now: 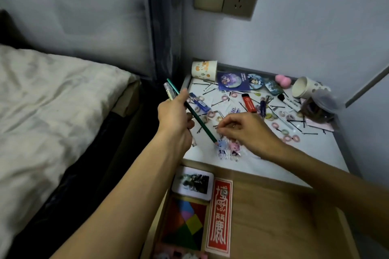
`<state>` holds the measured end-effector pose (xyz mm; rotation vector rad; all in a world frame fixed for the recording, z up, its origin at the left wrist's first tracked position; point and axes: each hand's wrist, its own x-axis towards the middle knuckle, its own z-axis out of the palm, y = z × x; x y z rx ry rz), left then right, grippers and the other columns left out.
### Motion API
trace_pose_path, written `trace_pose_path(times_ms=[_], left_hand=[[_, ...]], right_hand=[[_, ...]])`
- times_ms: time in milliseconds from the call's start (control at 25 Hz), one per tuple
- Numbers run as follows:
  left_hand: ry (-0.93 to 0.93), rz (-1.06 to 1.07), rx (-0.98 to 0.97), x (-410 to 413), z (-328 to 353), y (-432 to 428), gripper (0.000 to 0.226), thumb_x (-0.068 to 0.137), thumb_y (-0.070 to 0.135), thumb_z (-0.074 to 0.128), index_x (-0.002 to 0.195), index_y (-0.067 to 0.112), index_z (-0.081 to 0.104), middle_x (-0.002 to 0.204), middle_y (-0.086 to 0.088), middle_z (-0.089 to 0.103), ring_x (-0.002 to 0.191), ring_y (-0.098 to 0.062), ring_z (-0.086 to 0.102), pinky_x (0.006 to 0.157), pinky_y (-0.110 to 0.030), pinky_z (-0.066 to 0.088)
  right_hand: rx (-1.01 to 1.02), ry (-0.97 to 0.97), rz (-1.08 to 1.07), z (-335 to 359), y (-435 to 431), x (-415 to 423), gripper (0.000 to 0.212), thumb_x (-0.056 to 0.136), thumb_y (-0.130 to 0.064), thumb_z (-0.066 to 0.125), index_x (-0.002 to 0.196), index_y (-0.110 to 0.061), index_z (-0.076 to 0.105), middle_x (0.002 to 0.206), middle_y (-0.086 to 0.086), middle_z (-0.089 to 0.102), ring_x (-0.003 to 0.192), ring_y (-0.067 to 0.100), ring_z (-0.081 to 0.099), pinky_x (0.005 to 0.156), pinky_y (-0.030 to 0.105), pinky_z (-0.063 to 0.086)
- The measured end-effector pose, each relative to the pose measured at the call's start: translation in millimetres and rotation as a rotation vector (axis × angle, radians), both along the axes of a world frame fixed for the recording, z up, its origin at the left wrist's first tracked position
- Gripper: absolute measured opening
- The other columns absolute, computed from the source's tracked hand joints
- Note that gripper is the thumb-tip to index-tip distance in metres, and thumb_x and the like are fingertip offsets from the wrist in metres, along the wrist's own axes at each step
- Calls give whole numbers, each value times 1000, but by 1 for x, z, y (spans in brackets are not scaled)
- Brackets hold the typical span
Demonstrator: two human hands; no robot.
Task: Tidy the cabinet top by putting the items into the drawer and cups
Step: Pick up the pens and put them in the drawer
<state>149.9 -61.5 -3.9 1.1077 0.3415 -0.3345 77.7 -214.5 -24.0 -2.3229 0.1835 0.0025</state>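
My left hand (174, 120) grips a green pencil (202, 125) and a white pen (168, 90) above the left edge of the white cabinet top (305, 153). My right hand (246, 130) hovers over the middle of the top, fingertips pinching a small thing I cannot make out. Below it lie two small acrylic figure charms (228, 149). Scattered around are hair pins, small hair rings, a red lighter (248, 102) and a blue pack (200, 103). One paper cup (205, 69) lies at the back left, another paper cup (305, 88) at the back right. The open wooden drawer (273, 206) is below.
The drawer holds a photo card (192, 183), a coloured tangram puzzle (185, 225) and a red seal card (220, 216). Round badges (231, 80), a pink sponge (282, 80) and a clear plastic cup (320, 107) sit at the back. A bed (52, 101) lies to the left.
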Motion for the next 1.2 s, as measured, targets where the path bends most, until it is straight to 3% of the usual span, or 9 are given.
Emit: trace_pose_path(times_ms=[160, 240, 360, 480, 560, 760, 960, 1080, 1200], left_hand=[[16, -44, 8, -9, -3, -3, 12, 96, 18, 58, 86, 11, 56, 54, 6, 35, 42, -7, 24, 38, -20, 19], [25, -59, 23, -13, -7, -3, 18, 96, 18, 59, 80, 13, 54, 57, 5, 36, 44, -7, 24, 38, -20, 19], [52, -76, 42, -17, -14, -3, 18, 95, 20, 61, 79, 13, 54, 62, 4, 36, 45, -8, 24, 39, -20, 19], [72, -107, 63, -20, -20, -6, 14, 94, 21, 62, 86, 11, 56, 64, 3, 35, 45, -8, 24, 38, -21, 19], [76, -123, 66, -21, -21, -8, 15, 94, 21, 63, 85, 11, 57, 64, 3, 34, 46, -8, 23, 39, -20, 19], [82, -144, 52, -18, -23, -9, 18, 93, 22, 63, 79, 13, 58, 60, 5, 32, 46, -8, 23, 39, -20, 19], [78, -169, 39, -17, -23, -11, 19, 93, 23, 63, 78, 14, 57, 59, 5, 32, 46, -8, 24, 39, -20, 19], [73, -204, 4, -19, -21, -13, 21, 94, 24, 61, 76, 16, 53, 58, 5, 33, 46, -8, 23, 38, -19, 19], [63, -221, -15, -24, -17, -18, 24, 96, 24, 58, 75, 16, 52, 58, 4, 33, 45, -8, 24, 40, -19, 19]], right_hand=[[-136, 59, 198, -30, 1, -51, 8, 88, -20, 70, 94, -21, 73, 85, -13, 70, 72, -3, 63, 69, 13, 52], [-242, 120, 338, -54, 9, -81, 13, 89, -24, 67, 102, -21, 71, 95, -11, 70, 81, -5, 63, 76, 12, 51], [-527, 135, 409, -105, 11, -104, 27, 91, -24, 65, 117, -20, 65, 116, -4, 66, 99, 6, 65, 86, 22, 54], [-805, 148, 373, -144, 11, -104, 48, 65, -17, 85, 110, -18, 68, 115, 3, 65, 87, 16, 70, 72, 26, 58], [-818, 92, 324, -152, 14, -97, 56, 53, -12, 90, 105, -15, 71, 110, 7, 66, 83, 19, 71, 68, 28, 58], [-774, 126, 387, -150, 19, -87, 48, 90, 1, 55, 137, -4, 46, 138, 15, 49, 115, 32, 59, 101, 39, 47], [-603, -101, 441, -77, 12, -100, 20, 94, -13, 57, 114, -12, 58, 109, 3, 60, 86, 15, 64, 74, 28, 57], [-537, -263, 155, -32, -30, -75, 13, 92, -10, 60, 104, -12, 63, 101, -1, 61, 81, 7, 58, 73, 18, 51], [-538, -45, -187, -15, -82, -35, 13, 91, -8, 62, 101, -13, 68, 103, 2, 63, 84, 13, 60, 71, 29, 54]])
